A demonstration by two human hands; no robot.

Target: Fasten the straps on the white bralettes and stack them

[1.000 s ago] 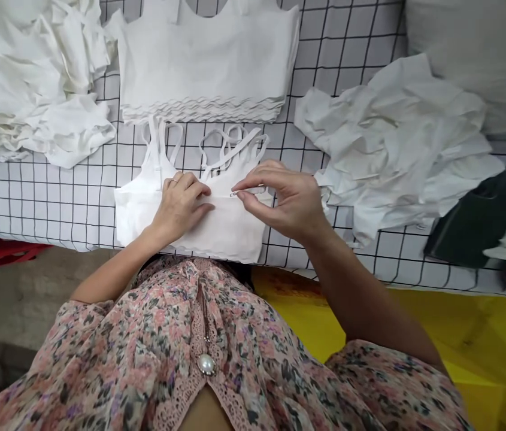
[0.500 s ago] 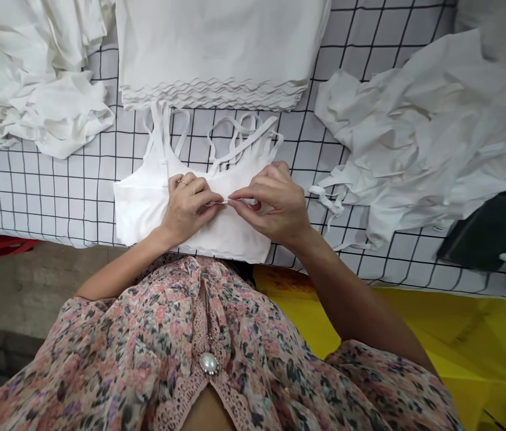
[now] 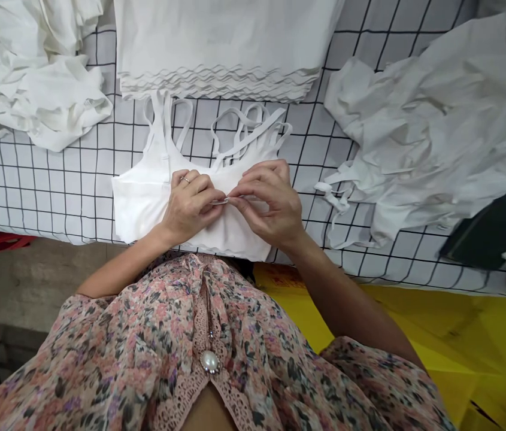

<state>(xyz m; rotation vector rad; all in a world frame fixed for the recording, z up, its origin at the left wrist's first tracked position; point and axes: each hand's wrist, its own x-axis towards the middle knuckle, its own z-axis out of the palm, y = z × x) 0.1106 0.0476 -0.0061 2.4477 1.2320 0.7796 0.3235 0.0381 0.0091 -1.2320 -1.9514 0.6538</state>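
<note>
A white strappy bra top (image 3: 140, 206) lies flat near the table's front edge, its straps (image 3: 253, 134) looped away from me. Over its middle, my left hand (image 3: 193, 203) pinches a small, thin, shiny whitish piece (image 3: 220, 202) between thumb and index finger. What kind of piece it is, I cannot make out. My right hand (image 3: 270, 200) meets it from the other side, thumb and index fingertips closed on its right end. Both hands hover close above the cloth and cover part of it.
Beyond the top lies a neat stack of white garments (image 3: 221, 42) with wavy edges. Crumpled white garments are heaped at the left (image 3: 55, 90) and right (image 3: 432, 131). A dark green item (image 3: 490, 227) lies at the right on the checked tablecloth (image 3: 55, 191). Something yellow (image 3: 396, 317) is below the edge.
The pinched piece shows slightly more between the fingertips, and my right hand's fingers have shifted a little. The whole view has moved slightly; the bra top lies as before.
</note>
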